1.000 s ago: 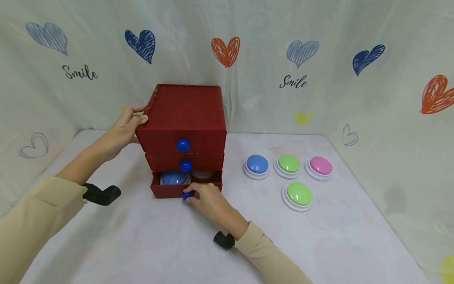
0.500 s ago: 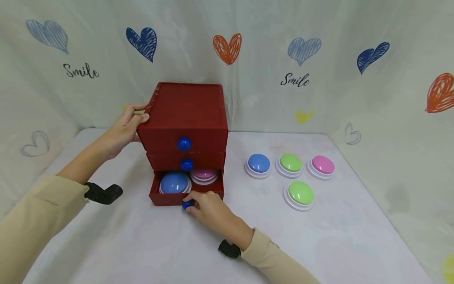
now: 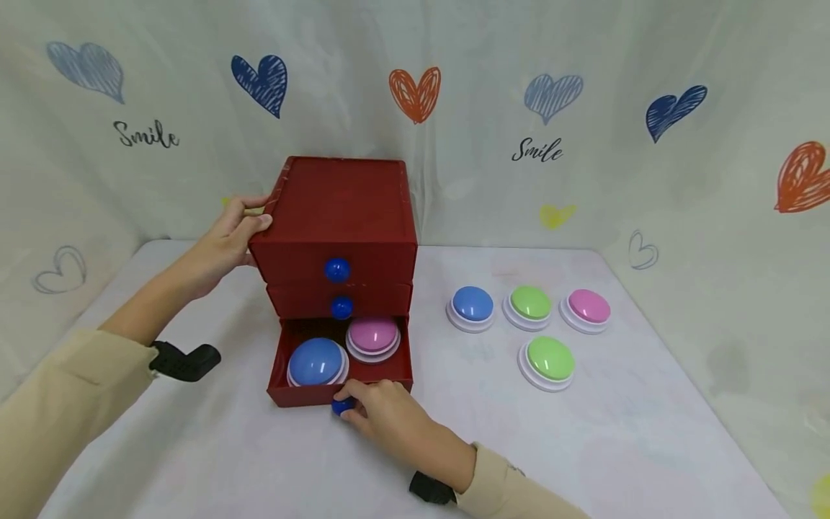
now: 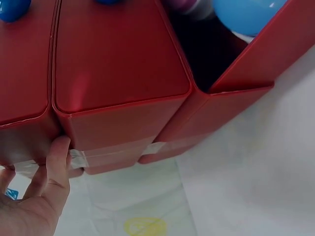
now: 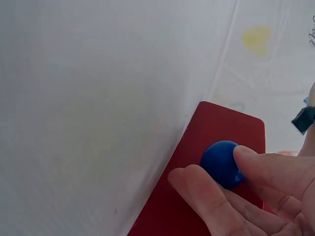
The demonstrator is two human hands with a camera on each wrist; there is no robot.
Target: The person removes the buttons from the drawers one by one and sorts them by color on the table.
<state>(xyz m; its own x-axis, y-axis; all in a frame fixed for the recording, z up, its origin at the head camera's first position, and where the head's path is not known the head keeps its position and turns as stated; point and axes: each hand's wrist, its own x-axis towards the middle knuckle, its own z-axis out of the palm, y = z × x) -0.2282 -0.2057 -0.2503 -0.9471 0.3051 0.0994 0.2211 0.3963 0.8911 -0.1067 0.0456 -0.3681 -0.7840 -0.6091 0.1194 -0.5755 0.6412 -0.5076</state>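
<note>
The right hand (image 3: 389,418) pinches the blue knob (image 3: 341,406) of the bottom drawer (image 3: 305,395), thumb and fingers closed round it; the right wrist view shows the fingertips (image 5: 256,164) curled against the ball. The left hand (image 3: 223,241) grips the upper left rear corner of the red chest (image 3: 340,209), thumb on top and fingers on the side, and in the left wrist view the thumb (image 4: 56,157) presses the taped back edge.

A second ago the drawer was only a crack open and its contents were half hidden. It now stands well out of the chest, so the pull has worked while the left hand has kept the chest from sliding forward. Inside lie a blue button (image 3: 318,362) at front left and a pink button (image 3: 372,337) behind it to the right, touching or nearly so; I cannot tell which. Both are now reachable from above.

The two upper drawers look shut. To the right, apart from the chest, four more buttons (image 3: 532,324) sit on the table (image 3: 635,447): blue, green and pink in a row, and a green one in front.
</note>
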